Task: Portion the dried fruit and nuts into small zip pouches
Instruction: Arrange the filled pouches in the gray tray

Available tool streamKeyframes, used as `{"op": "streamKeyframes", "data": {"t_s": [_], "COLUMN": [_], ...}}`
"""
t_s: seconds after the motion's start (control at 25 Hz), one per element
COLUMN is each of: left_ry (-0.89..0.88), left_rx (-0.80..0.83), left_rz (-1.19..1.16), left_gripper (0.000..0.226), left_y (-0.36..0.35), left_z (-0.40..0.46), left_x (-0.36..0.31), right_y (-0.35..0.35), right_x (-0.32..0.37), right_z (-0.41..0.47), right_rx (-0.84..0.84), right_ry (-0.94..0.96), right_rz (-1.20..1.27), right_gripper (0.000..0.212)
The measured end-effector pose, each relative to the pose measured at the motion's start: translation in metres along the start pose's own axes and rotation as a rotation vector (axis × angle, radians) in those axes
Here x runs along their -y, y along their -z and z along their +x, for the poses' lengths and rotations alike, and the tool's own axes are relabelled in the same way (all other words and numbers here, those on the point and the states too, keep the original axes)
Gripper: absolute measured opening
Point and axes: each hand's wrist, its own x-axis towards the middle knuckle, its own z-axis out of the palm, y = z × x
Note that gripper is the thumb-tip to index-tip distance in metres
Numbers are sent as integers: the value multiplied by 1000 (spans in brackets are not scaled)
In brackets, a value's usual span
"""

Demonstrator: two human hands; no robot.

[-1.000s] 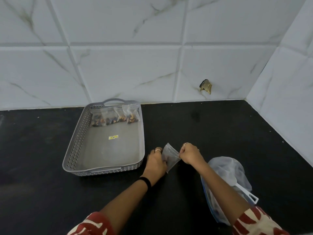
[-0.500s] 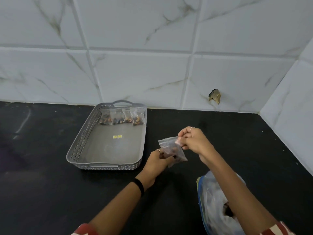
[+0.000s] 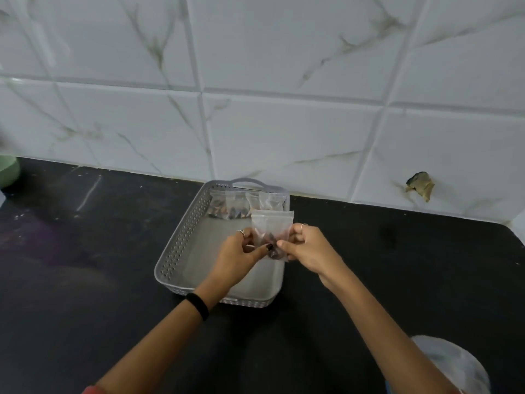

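Head view: as both hands meet just below the middle of the frame, they hold one pouch between them.
Pouch (image 3: 272,231): a small clear zip pouch, held upright above the tray, its long axis running up and down the frame, zip strip at the top, dark fruit and nuts sunk to the bottom.
Left hand (image 3: 241,257): fingers curled, pinching the pouch's lower left edge; ring on one finger, black band at the wrist.
Right hand (image 3: 305,253): fingers curled, pinching the lower right edge; ring on one finger.
Tray (image 3: 181,245): grey perforated tray on the black desk (image 3: 85,280), centre frame, handle toward the tiled wall.
Filled pouches (image 3: 235,206): a row leaning at the tray's far end.
Large bag (image 3: 451,365): lower right corner, partly cut off.
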Motion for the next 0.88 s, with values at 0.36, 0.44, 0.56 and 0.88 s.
{"op": "streamKeyframes", "data": {"t_s": [0.36,0.44,0.56,0.88], "left_ry": [65,62,67,97], "left_rx": [-88,-85,-108,-66], "left_rz": [190,256,370,676], "left_gripper": [69,69,63,41], "left_y": [80,89,95,90], "left_z": [60,78,98,114], "left_x": [47,60,79,95], "right_y": [-104,-123,-147,-170], "right_x": [11,7,-6,-10], "right_z": [110,134,164,189], "right_rx": [5,-42,-157,-263], "right_ry": [-228,-310,-338,-238], "right_rz": [102,138,109,-184], "right_gripper": [13,22,14,9]}}
